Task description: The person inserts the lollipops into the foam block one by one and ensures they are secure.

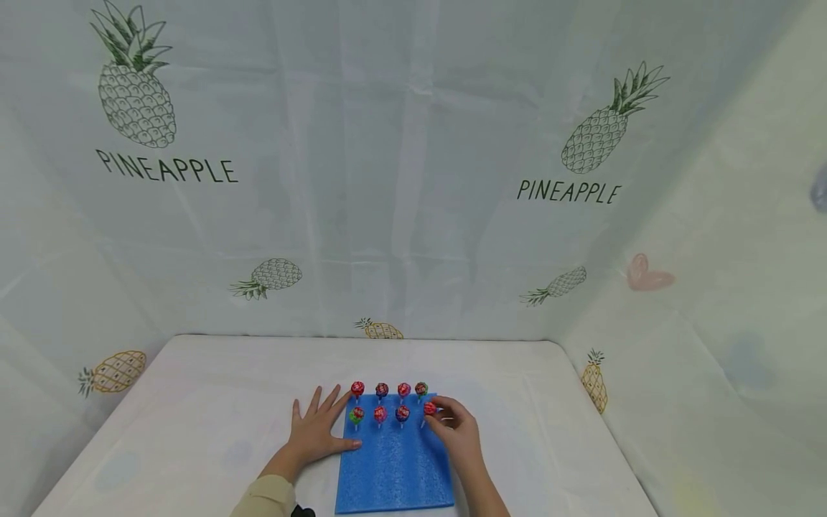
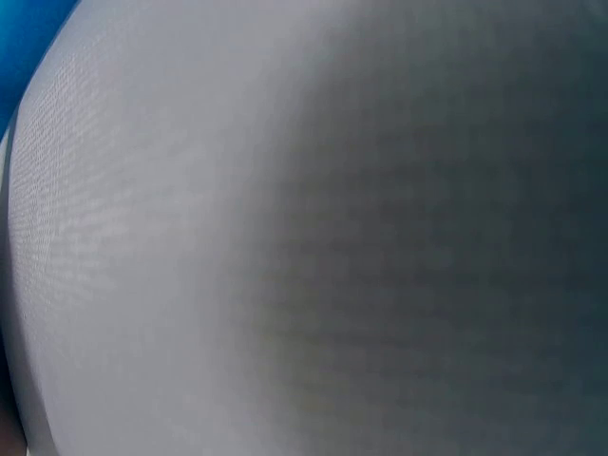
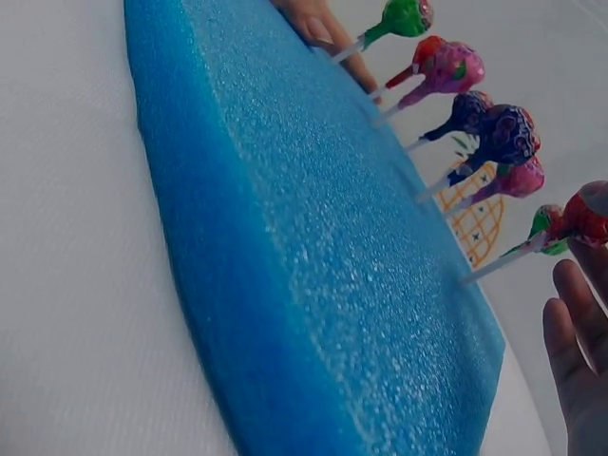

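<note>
Several wrapped lollipops stand by their sticks in two rows at the far end of a blue foam board (image 1: 395,470). My right hand (image 1: 460,432) pinches the red lollipop (image 1: 429,408) at the right end of the nearer row; its stick meets the foam in the right wrist view. Also in that row are a dark blue lollipop (image 1: 402,413), a pink lollipop (image 1: 380,414) and a green lollipop (image 1: 356,415). My left hand (image 1: 314,433) lies with spread, straight fingers at the board's left edge, thumb on the foam, a fingertip near the far red lollipop (image 1: 357,388).
A white cloth (image 1: 226,402) covers the table under the board. Behind it hangs a pale curtain (image 1: 388,179) printed with pineapples. The left wrist view shows mostly blurred pale fabric, with a blue corner (image 2: 24,43) at top left.
</note>
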`<state>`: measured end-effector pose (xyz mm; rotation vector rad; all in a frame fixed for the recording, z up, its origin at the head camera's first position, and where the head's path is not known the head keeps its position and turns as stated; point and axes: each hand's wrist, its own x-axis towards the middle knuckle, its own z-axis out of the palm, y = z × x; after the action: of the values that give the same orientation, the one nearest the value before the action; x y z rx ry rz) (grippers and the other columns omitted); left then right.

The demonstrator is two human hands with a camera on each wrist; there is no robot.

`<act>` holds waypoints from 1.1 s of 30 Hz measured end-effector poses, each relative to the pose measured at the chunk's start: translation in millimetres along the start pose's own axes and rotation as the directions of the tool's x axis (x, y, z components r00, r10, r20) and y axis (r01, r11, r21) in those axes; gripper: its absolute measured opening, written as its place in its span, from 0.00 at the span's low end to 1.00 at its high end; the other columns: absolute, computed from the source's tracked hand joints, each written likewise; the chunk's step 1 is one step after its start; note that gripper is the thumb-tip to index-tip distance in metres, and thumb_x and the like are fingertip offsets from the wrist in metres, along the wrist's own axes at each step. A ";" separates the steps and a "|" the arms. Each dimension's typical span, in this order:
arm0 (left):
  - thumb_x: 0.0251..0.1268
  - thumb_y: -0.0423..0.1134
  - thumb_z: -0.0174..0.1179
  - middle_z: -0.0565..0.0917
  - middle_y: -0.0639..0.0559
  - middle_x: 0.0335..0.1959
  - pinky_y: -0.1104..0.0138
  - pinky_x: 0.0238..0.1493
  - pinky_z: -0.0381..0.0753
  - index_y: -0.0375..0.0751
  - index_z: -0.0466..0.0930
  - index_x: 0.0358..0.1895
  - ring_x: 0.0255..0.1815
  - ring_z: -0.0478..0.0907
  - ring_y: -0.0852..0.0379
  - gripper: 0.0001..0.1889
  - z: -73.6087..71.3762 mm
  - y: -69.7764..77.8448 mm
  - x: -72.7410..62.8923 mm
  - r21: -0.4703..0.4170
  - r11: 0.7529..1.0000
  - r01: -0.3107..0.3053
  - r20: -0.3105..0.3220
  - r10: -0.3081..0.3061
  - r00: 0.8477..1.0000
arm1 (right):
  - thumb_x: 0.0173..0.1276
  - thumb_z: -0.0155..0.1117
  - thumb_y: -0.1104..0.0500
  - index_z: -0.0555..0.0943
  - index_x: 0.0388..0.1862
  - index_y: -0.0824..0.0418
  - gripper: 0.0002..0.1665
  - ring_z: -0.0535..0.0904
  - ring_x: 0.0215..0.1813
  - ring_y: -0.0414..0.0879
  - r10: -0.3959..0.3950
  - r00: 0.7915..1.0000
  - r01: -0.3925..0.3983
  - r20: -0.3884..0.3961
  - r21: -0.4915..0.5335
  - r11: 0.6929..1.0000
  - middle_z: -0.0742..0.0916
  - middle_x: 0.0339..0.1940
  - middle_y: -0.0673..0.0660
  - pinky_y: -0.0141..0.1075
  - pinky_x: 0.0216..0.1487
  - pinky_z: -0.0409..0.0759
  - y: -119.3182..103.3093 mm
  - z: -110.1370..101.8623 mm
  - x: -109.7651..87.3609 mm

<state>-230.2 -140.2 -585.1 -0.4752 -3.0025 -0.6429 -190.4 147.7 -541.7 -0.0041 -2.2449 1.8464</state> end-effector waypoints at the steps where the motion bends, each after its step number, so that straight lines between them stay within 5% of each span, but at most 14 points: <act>1: 0.38 0.81 0.59 0.60 0.42 0.75 0.29 0.63 0.29 0.48 0.62 0.74 0.75 0.44 0.31 0.59 -1.5 0.7 -0.4 -0.001 1.000 0.000 0.006 0.000 1.000 | 0.59 0.73 0.65 0.83 0.50 0.65 0.19 0.80 0.39 0.47 0.007 1.000 -0.007 0.007 0.002 1.000 0.85 0.41 0.58 0.31 0.41 0.80 0.1 0.7 0.3; 15: 0.38 0.82 0.58 0.59 0.43 0.75 0.29 0.63 0.27 0.53 0.60 0.75 0.76 0.42 0.32 0.58 0.3 0.1 -1.4 -0.001 1.000 -0.019 -0.015 0.019 1.000 | 0.59 0.73 0.67 0.83 0.49 0.65 0.18 0.80 0.37 0.47 -0.009 0.999 0.009 0.032 0.015 1.000 0.86 0.45 0.60 0.31 0.37 0.80 1.0 8.1 1.6; 21: 0.39 0.80 0.59 0.59 0.43 0.76 0.29 0.63 0.29 0.50 0.61 0.75 0.76 0.42 0.32 0.58 -2.5 1.1 0.4 0.010 1.000 0.000 0.022 -0.001 1.000 | 0.59 0.72 0.67 0.83 0.49 0.65 0.18 0.80 0.37 0.46 -0.044 0.998 0.044 0.035 0.010 0.999 0.85 0.45 0.61 0.31 0.35 0.81 3.6 10.6 1.7; 26: 0.40 0.79 0.61 0.58 0.43 0.76 0.28 0.63 0.31 0.50 0.61 0.75 0.76 0.42 0.31 0.58 -6.6 4.2 -0.4 0.019 1.000 0.018 0.056 -0.019 0.998 | 0.59 0.72 0.66 0.84 0.49 0.62 0.18 0.79 0.38 0.46 -0.003 0.999 0.004 0.047 -0.018 1.000 0.85 0.45 0.59 0.31 0.36 0.80 4.3 10.3 2.3; 33: 0.40 0.79 0.61 0.60 0.41 0.75 0.28 0.62 0.29 0.47 0.62 0.74 0.75 0.43 0.30 0.57 -4.1 2.7 -0.3 0.008 1.000 -0.001 0.020 0.001 1.000 | 0.60 0.72 0.65 0.84 0.49 0.62 0.17 0.79 0.38 0.45 0.015 0.999 -0.014 0.047 -0.019 1.000 0.85 0.46 0.58 0.31 0.36 0.80 5.3 9.9 2.2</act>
<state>-229.2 -139.5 -580.3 -0.4853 -3.0225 -0.6302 -195.1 139.6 -548.2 0.0198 -2.2991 1.8519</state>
